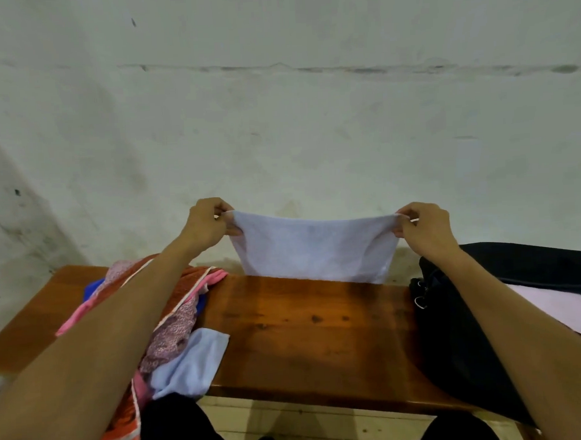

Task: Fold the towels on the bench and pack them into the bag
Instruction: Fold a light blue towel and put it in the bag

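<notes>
Pale-blue towel [314,249] hangs stretched above the wooden desk [308,333], one top corner pinched in the fingers of each hand, left hand [207,224] and right hand [424,228]. Left of it lies one heap of towels [173,327]; right, one black bag [457,339], bare desk between them.

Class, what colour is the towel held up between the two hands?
Pale lavender-blue, plain; the towel shows best in the head view.
</notes>
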Demonstrator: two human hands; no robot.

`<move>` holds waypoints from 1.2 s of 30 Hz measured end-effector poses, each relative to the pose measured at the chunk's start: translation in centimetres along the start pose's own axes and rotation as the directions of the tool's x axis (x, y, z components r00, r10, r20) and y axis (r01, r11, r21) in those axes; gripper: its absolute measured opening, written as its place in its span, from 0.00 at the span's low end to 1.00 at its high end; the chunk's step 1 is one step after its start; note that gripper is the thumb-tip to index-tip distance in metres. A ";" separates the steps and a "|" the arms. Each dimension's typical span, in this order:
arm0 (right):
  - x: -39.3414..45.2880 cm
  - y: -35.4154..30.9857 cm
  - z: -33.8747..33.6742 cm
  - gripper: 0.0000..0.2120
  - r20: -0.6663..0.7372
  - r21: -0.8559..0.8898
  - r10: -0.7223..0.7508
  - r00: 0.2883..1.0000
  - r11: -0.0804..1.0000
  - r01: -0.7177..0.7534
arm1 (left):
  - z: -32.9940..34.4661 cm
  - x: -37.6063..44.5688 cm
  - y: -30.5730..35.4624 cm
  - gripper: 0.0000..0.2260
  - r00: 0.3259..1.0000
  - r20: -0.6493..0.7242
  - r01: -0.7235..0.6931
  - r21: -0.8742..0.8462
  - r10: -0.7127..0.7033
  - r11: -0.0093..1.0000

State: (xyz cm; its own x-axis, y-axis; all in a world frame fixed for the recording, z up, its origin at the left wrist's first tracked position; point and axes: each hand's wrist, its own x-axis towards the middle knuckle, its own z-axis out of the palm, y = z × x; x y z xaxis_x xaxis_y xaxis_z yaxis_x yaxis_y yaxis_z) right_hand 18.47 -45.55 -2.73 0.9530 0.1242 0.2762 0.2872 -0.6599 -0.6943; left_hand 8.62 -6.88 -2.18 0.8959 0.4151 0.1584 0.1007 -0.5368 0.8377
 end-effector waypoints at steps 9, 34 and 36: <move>-0.5 -1.7 -2.6 0.05 0.384 0.016 0.036 0.922 0.999 -0.045 | -1.6 -0.6 -0.2 0.07 0.973 0.117 -0.218 0.163 0.201 0.962; -9.2 1.9 -0.2 0.06 0.919 -0.294 0.338 0.202 0.931 -0.216 | -3.0 -10.8 -10.4 0.04 0.448 0.844 0.114 0.272 -0.294 0.956; -9.1 2.4 0.2 0.06 0.894 -0.233 0.269 0.359 0.962 -0.141 | -2.7 -10.8 -10.5 0.04 0.604 0.758 0.144 0.198 -0.245 0.970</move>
State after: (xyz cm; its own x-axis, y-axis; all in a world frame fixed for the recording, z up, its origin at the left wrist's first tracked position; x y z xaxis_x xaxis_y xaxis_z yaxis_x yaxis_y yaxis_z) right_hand 10.49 -48.15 -7.04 0.5054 0.5296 -0.6813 0.1194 -0.8248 -0.5526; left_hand -3.30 -3.75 -11.22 0.8450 -0.1746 -0.5055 0.3121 -0.6066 0.7312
